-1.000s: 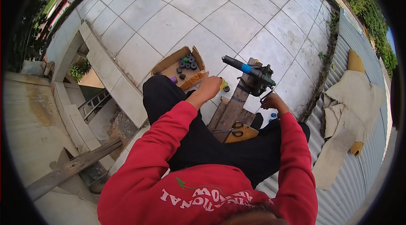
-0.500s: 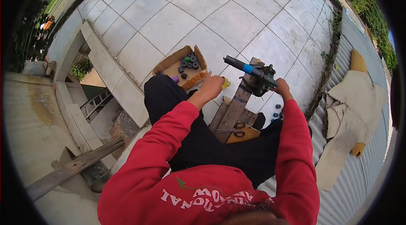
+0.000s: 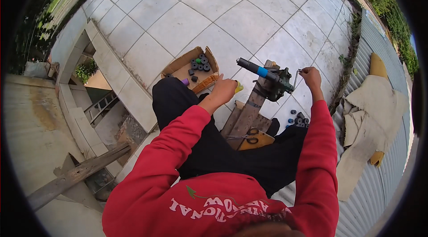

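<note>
My right hand (image 3: 312,79) is closed on the end of a thin metal crank handle (image 3: 296,78). That handle joins a dark green hand-cranked metal machine (image 3: 281,83) strapped to a wooden plank (image 3: 246,123). Out of the machine's left side points a black cylinder (image 3: 249,66) with a blue band. Left of it my left hand (image 3: 223,91) has its fingers closed round a small yellow thing (image 3: 239,87), mostly hidden, whose kind I cannot make out. By its wrist stands a cardboard box (image 3: 179,67) with several black rolls (image 3: 204,61) and a purple one (image 3: 185,82).
Scissors (image 3: 252,140) lie on the wood between my legs. Several small dark rolls (image 3: 299,121) sit on the tiles by my right knee. Pale cloth (image 3: 374,103) drapes over corrugated metal (image 3: 363,192) at the right. A stairwell opening (image 3: 100,103) with a ladder gapes at the left.
My right hand has moved outward and up from beside the machine, swinging the crank handle with it. My left hand has hardly moved.
</note>
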Motion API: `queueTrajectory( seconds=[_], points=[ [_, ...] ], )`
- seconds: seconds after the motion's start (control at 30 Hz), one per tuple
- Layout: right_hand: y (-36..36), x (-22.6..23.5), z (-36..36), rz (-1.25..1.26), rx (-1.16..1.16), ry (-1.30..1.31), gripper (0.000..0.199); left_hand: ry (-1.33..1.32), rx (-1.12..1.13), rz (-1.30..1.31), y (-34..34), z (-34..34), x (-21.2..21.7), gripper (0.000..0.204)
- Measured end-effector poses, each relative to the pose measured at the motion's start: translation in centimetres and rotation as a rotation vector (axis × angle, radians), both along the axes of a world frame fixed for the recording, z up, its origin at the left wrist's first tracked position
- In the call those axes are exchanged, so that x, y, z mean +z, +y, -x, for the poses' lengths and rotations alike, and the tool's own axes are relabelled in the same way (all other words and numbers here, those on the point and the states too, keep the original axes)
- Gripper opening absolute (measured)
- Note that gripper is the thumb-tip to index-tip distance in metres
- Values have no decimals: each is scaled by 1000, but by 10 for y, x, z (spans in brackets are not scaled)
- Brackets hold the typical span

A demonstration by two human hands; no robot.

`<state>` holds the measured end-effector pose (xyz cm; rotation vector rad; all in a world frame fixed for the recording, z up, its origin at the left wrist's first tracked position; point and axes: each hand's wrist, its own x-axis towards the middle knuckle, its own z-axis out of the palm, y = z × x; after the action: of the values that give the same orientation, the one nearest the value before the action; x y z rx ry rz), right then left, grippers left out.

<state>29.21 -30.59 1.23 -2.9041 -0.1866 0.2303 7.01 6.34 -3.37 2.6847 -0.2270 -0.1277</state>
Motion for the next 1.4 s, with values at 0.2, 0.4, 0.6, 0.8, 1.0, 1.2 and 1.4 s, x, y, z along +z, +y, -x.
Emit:
queueTrajectory(
  seconds=[0.2, 0.4, 0.6, 0.8, 1.0, 1.2, 1.4],
  points=[
    [2, 51, 10, -94, 26, -146, 23, 22, -2, -1, 2, 1, -3, 15],
    [1, 115, 45, -150, 37, -130, 27, 5, -11, 22, 4, 2, -5, 16],
    [6, 180, 113, -178, 108, 29, 27, 12, 5, -15, 5, 0, -8, 15],
    [6, 184, 167, -102, 247, 430, 19, 35, -16, -35, 2, -2, -3, 15],
    [4, 93, 182, -70, 391, 720, 22, 23, -21, 0, 2, -1, -6, 15],
    [-2, -43, 158, 107, 397, 649, 27, 69, -31, -34, -2, -2, 1, 13],
    [-4, -91, 96, 133, 320, 585, 24, -6, -39, 38, -5, 0, 8, 13]
  ],
)
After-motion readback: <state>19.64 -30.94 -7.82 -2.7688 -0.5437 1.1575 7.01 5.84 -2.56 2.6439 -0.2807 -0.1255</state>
